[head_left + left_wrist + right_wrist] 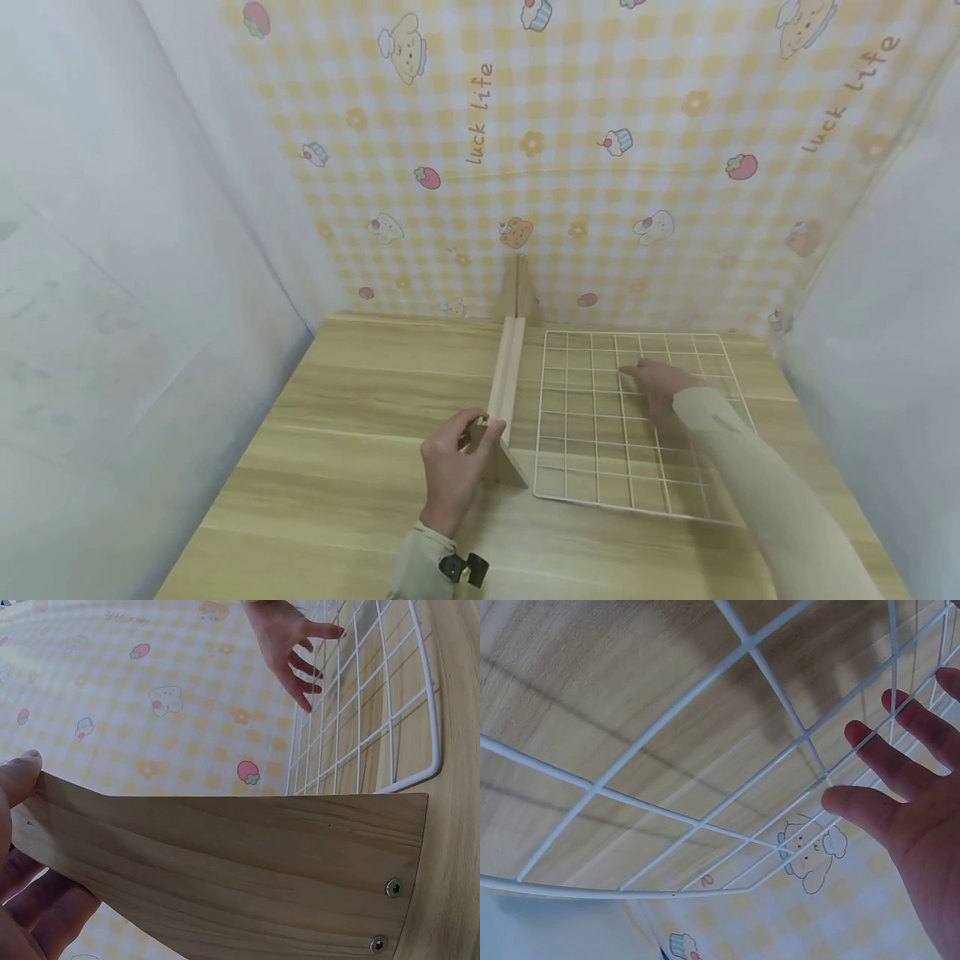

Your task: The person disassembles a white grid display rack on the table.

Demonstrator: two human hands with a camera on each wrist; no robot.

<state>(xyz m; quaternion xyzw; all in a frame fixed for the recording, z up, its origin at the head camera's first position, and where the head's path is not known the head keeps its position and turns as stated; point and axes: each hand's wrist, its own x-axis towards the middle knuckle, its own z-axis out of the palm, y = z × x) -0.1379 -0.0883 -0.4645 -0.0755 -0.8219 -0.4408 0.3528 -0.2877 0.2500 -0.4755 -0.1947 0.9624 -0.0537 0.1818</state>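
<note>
A long wooden stand (508,375) with a slotted rail and triangular end plates runs front to back across the middle of the table. My left hand (459,450) grips its near triangular end plate (247,862), thumb (19,780) on the upper edge and fingers curled beneath; two screws show at the plate's foot. A white wire grid panel (600,471) lies flat on the table just right of the stand. My right hand (651,385) rests on the grid's far half with straight, spread fingers (889,761), holding nothing. In the left wrist view, that hand (289,637) and the grid (360,697) appear beyond the plate.
The light wooden table (360,400) is closed in by white walls at the left (112,292) and right (885,333). A yellow checked cartoon cloth (570,167) hangs behind. The stand's far end reaches the cloth.
</note>
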